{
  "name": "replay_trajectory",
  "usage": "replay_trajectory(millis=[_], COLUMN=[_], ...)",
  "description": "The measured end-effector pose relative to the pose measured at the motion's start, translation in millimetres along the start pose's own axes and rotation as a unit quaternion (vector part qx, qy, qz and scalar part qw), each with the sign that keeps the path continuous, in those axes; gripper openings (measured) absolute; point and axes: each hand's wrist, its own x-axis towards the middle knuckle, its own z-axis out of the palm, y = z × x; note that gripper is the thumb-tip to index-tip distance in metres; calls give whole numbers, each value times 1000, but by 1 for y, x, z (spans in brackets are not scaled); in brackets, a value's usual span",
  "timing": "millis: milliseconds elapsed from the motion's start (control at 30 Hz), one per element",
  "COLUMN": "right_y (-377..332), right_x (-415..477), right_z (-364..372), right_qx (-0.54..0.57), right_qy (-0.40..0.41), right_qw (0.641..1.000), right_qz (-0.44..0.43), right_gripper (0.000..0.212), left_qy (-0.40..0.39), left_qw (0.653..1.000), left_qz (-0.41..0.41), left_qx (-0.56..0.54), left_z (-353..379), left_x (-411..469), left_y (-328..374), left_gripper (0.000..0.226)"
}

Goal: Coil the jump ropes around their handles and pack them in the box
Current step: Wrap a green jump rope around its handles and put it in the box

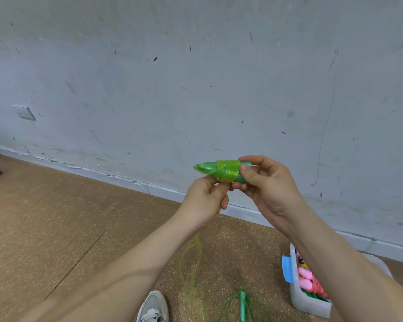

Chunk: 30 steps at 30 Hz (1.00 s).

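A pair of green jump rope handles [206, 168] is held level in front of the wall, with several turns of yellow-green rope [227, 170] wound round the middle. My right hand [268, 184] grips the right end of the handles, thumb on top. My left hand [206, 199] pinches the rope just below the coil. The loose rope [192, 263] hangs down from my left hand to the floor. Another green jump rope [242, 305] lies on the floor below. A clear plastic box [308, 303] at lower right holds pink and green ropes, partly hidden by my right forearm.
A grey scuffed wall with a white skirting board runs across the back. The floor is brown cork. My grey shoe [153, 307] stands at the bottom middle. A blue latch [287, 268] sits on the box's left side. A wall socket [25, 112] is at far left.
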Motion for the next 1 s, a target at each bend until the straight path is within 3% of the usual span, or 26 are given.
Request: replay_trajectory(millis=[67,133,200,267,367,500,733,800,900,1000], right_y=[4,7,11,13,10,6,0,-2,-6,-6], right_x=[2,4,5,6,6,3,0,-2,-5,-8], right_z=[-1,-4,-7,-7,-7,-7,-9,-11,-13,-13], right_qx=[-93,-214,-347,-426,-473,-465,-403,-369,-322,-298], right_qy=[58,96,100,83,40,-22,-103,-124,-154,-190], right_qw=[993,969,924,889,871,877,903,917,933,936], right_qz=[-35,-79,-129,-145,-127,-122,-108,-86,-46,0], right_gripper=[13,12,11,11,9,8,13,15,15,18], left_qy=[-12,-30,-18,-21,7,30,65,51,1,-54], left_qw=[964,883,794,752,778,814,776,816,950,990], left_qz=[81,150,238,284,330,341,403,374,186,63], left_qx=[254,443,558,595,534,470,481,438,251,117], left_z=[4,9,10,3,-13,-31,-38,-37,-38,-43], left_x=[-4,-12,-17,-17,-5,3,11,8,3,2], left_y=[0,5,13,18,17,20,11,13,19,23], left_gripper=[23,22,16,25,18,42,38,31,7,7])
